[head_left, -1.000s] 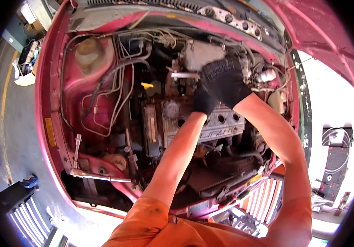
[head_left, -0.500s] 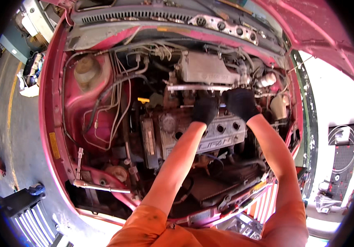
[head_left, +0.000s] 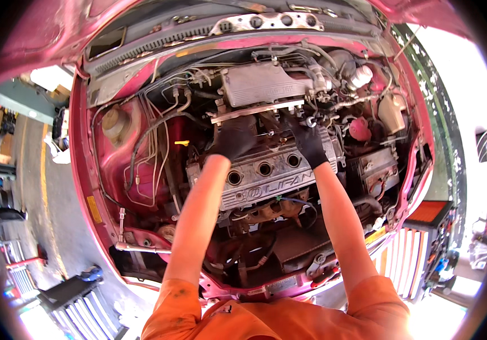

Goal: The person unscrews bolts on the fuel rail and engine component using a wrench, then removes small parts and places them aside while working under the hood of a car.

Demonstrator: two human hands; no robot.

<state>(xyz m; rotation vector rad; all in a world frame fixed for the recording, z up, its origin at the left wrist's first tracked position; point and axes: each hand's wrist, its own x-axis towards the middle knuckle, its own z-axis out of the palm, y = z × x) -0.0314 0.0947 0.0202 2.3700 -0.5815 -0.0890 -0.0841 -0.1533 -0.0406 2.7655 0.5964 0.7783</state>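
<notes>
My left hand, in a black glove, reaches in behind the valve cover, below the left part of a silver rail. It is smeared by motion and its fingers cannot be made out. Also black-gloved, my right hand lies over the right rear of the valve cover, with its fingertips pointing toward the rail's right end. Whether those fingers hold anything is hidden in shadow. Behind the rail sits a grey ribbed intake cover. Several round plug holes open along the valve cover.
A metal gasket lies on the cowl at the back. A ratchet rests on the front left body edge. The yellow dipstick handle sticks up left of the engine. At right are a battery and a beige reservoir.
My hands have moved apart: the left went leftward along the rail, while the right stays near its right end. The head view has shifted, bringing the battery and a tool cabinet into sight.
</notes>
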